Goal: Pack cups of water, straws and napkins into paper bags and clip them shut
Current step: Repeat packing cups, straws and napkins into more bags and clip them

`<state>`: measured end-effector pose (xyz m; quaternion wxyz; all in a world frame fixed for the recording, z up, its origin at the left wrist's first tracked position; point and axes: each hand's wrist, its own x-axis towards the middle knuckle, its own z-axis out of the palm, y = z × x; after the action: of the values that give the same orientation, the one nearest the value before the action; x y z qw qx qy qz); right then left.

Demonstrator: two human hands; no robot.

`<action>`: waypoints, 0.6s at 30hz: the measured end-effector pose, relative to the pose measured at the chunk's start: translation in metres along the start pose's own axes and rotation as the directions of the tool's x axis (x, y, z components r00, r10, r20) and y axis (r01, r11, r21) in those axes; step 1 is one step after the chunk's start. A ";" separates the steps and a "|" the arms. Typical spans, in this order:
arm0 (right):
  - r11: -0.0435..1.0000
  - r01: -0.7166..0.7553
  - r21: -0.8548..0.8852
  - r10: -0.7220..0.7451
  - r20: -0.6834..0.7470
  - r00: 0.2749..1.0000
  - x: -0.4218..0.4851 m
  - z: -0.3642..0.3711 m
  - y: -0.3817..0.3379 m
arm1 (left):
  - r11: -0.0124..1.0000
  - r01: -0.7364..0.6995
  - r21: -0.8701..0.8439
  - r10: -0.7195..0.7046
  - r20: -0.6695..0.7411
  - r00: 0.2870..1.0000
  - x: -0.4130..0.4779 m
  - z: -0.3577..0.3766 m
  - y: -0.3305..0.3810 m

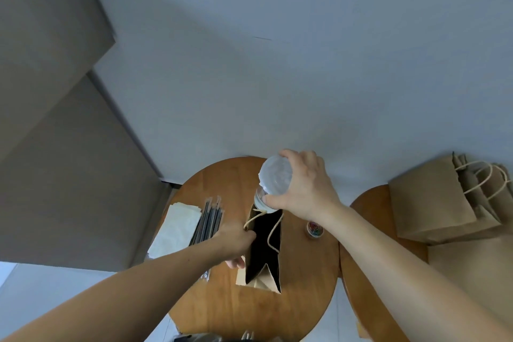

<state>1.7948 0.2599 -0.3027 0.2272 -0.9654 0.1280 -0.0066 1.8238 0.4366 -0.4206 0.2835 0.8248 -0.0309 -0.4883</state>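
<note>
An open brown paper bag with twine handles stands on the round wooden table. My left hand grips the bag's left rim and holds the mouth open. My right hand holds a clear lidded plastic cup from above. The cup hangs over the far end of the bag's mouth, its base just at the rim. Dark wrapped straws lie to the left of the bag. Beside them rest white napkins.
A small round tub of coloured clips sits right of the bag. A second round table on the right carries several packed brown paper bags. A grey wall runs behind both tables.
</note>
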 end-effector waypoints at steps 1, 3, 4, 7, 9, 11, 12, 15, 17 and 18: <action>1.000 -0.001 0.001 0.001 -0.018 1.000 -0.004 0.003 -0.001 | 1.000 0.004 -0.021 -0.004 0.005 1.000 -0.001 0.001 -0.002; 1.000 -0.001 -0.002 0.001 -0.043 0.999 -0.010 0.007 -0.001 | 0.999 -0.005 -0.031 0.006 0.037 0.999 -0.003 0.001 -0.003; 1.000 -0.003 -0.006 0.003 -0.052 0.999 -0.013 0.008 -0.001 | 0.999 -0.010 -0.035 0.012 0.057 0.998 -0.005 0.001 -0.004; 1.000 0.011 -0.008 -0.012 -0.032 0.999 -0.020 0.006 0.000 | 0.998 -0.003 -0.058 0.008 0.088 0.996 -0.006 -0.002 -0.005; 0.999 0.041 -0.012 -0.041 0.018 0.999 -0.027 0.005 0.004 | 0.997 0.016 -0.079 -0.010 0.074 0.997 -0.005 -0.006 -0.006; 0.996 0.081 -0.042 -0.078 0.075 0.994 -0.035 0.004 0.010 | 0.995 0.034 -0.090 -0.030 0.041 0.999 -0.003 -0.011 -0.009; 0.992 0.102 -0.072 -0.095 0.100 0.990 -0.038 0.003 0.013 | 0.994 0.042 -0.101 -0.039 0.028 0.999 -0.002 -0.012 -0.010; 0.968 0.171 -0.184 -0.138 0.182 0.974 -0.046 0.003 0.018 | 0.990 0.051 -0.133 -0.054 -0.019 0.998 -0.001 -0.014 -0.012; 0.922 0.256 -0.292 -0.176 0.272 0.946 -0.050 0.010 0.018 | 0.993 0.036 -0.113 -0.041 -0.046 0.998 -0.002 -0.012 -0.011; 0.895 0.294 -0.335 -0.187 0.317 0.930 -0.052 0.016 0.018 | 0.995 0.025 -0.097 -0.029 -0.046 0.999 -0.003 -0.011 -0.011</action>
<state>1.7411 0.2644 -0.3226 0.0506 -0.9905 -0.0277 0.1249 1.8287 0.4513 -0.4201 0.3168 0.8218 0.0105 -0.4735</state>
